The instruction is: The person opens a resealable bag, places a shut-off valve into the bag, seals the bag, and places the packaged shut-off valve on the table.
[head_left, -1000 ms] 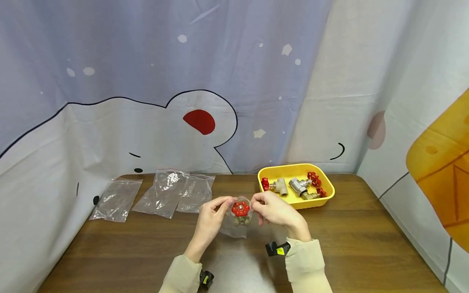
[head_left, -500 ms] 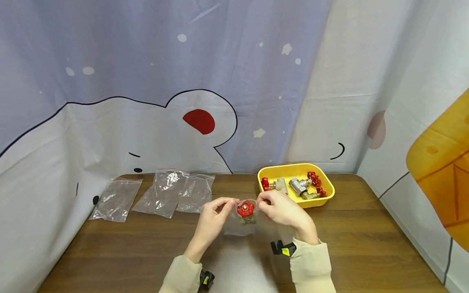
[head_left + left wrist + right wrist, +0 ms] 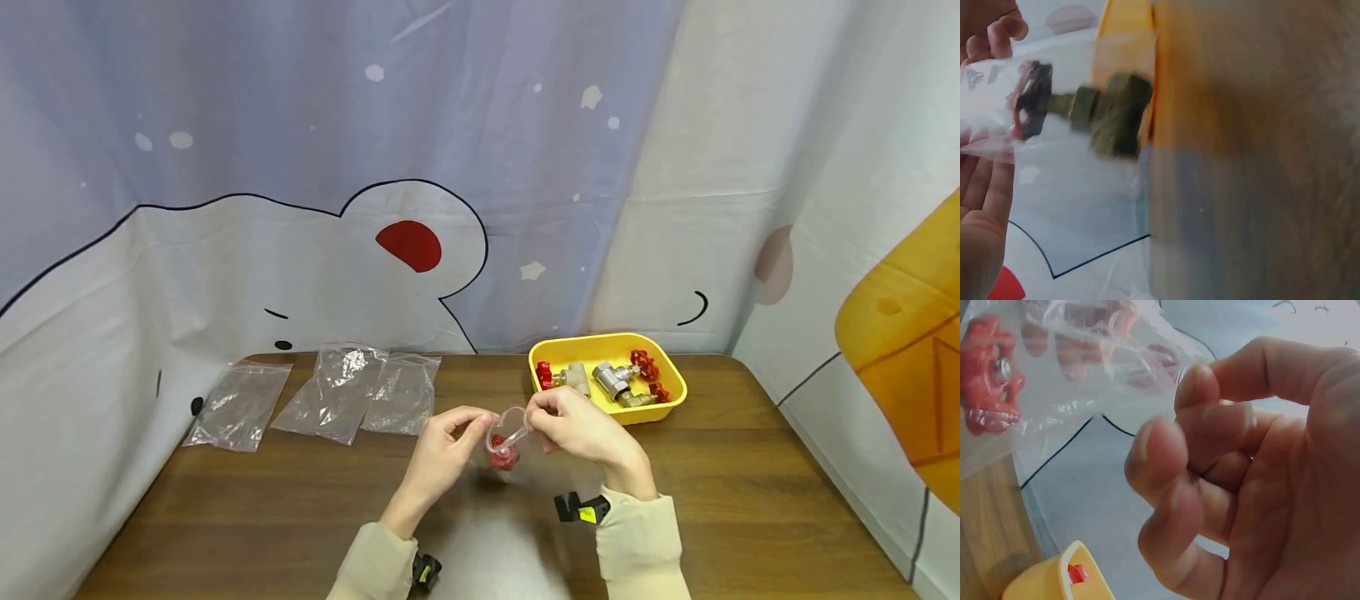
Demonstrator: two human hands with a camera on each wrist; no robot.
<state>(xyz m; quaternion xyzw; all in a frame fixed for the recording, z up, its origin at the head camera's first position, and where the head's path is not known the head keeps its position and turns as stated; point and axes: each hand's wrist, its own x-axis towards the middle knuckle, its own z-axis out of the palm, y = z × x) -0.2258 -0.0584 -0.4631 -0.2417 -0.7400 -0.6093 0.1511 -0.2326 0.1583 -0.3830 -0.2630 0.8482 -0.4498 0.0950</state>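
Wood-grain surface (image 3: 240, 517); left hand (image 3: 442, 450) and right hand (image 3: 581, 425) pinch a limp zip bag's (image 3: 1066, 411) mouth; cup its heavy-looking handwheel valve (image 3: 1084, 107).

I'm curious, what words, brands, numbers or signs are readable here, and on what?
None: no word, brand, number or sign is legible.
Yellow patches on the black wrist devices: too small to read, if printed at all.
Dark marks on the curtain, right wrist view: too small to tell if they're lettering.
Valve in the clear bag: nothing legible.
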